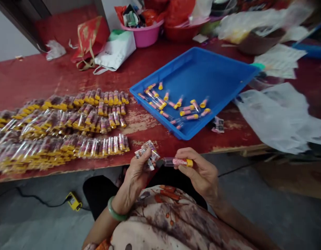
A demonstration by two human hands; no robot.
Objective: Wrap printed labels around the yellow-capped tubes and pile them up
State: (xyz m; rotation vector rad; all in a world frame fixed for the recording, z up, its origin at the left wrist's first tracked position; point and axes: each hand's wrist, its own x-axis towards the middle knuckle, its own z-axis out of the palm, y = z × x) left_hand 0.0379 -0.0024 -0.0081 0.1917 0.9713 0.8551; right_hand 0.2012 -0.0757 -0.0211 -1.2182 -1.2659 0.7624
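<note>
1. Yellow-capped and clear-walled, the tube point(177, 162) sits in the right hand point(203, 172), pinched near its capped end between thumb and fingers, above the person's lap and just off the tabletop point(27, 78) edge.
2. From my remote view its long axis runs almost level, left to right; the clear end points at the left hand point(138, 166), the cap away from it, and pink filling shows between.
3. The left grip clasps a few small printed packets point(152, 150) under the thumb, fanned out near the tube's clear end, seemingly apart from it.
4. I judge this to be the matching of one tube with one packet; next, I would want a single packet worked free while the tube keeps its line.
5. Beyond the hands, loose tubes point(187, 113) lie at mixed angles in the blue tray point(217, 74).
6. Farther left, I see wrapped tubes point(92, 147) in rows, their yellow ends mostly toward the person.
</note>
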